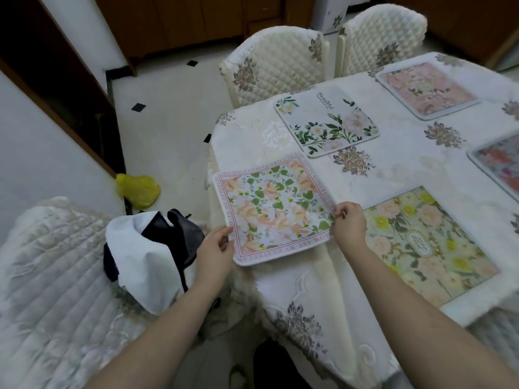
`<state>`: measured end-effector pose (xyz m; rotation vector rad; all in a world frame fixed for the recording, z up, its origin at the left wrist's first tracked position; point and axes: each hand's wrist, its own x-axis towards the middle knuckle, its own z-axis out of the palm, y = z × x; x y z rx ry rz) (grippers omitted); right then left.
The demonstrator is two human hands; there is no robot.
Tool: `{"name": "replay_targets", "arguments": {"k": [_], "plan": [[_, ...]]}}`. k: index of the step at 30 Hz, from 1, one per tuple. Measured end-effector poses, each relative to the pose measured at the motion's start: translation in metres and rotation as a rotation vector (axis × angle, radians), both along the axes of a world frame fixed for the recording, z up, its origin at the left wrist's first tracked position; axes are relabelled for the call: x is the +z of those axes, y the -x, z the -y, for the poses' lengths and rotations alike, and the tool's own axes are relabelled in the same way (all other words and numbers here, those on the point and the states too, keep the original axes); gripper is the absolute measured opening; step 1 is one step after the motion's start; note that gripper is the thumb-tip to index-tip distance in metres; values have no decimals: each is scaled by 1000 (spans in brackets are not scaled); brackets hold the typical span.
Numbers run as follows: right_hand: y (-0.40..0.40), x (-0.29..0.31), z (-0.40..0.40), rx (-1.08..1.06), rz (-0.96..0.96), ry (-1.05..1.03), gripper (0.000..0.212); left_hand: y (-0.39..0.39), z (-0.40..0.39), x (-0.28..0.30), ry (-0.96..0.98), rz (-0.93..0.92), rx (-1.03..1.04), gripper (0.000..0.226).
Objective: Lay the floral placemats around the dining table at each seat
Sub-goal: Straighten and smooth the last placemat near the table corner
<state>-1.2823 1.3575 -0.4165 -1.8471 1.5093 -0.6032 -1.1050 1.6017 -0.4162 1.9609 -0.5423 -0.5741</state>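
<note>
Both hands hold the peach-and-green floral placemat [273, 211] at the near-left end of the dining surface [393, 164]: the left hand [214, 248] grips its near-left corner, thumb on top and fingers [224, 234] curled under, while the right hand [349, 221] pinches the right-hand corner. The mat looks partly off the surface, its near-left portion reaching past the rounded edge of the embroidered tablecloth [309, 318], so the step in hand is judged to be setting it down square at this end seat. To do that well, slide the mat farther onto the surface until its whole outline lies on the cloth, turning it so that one side runs along the edge facing the quilted chair [50, 276] at near left. Keep it apart from the yellow-flowered placemat [429, 248] just to its right and from the white placemat printed "Beautiful" [327, 122] beyond it, with similar gaps all round. Lower both corners together, then press flat and let go; a one-sided release could leave it skewed or let it slip off the draped cloth.
</note>
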Motion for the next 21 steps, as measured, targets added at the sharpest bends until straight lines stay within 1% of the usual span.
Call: {"name": "replay_targets", "arguments": {"k": [3, 7, 11, 15, 21], "plan": [[7, -8, -7, -19, -26, -31, 37, 13, -4, -6, -50, -3, -57, 35], [11, -18, -11, -66, -46, -75, 35, 15, -6, -15, -114, 18, -65, 38], [8, -21, -3, -61, -55, -78, 35, 10, -3, -20, -157, -9, -96, 40], [6, -24, 5, -41, -68, -57, 31, 8, 2, -26, -176, -9, -121, 38], [9, -32, 12, -17, -50, -64, 27, 3, 7, -35, -250, 67, -163, 37]]}}
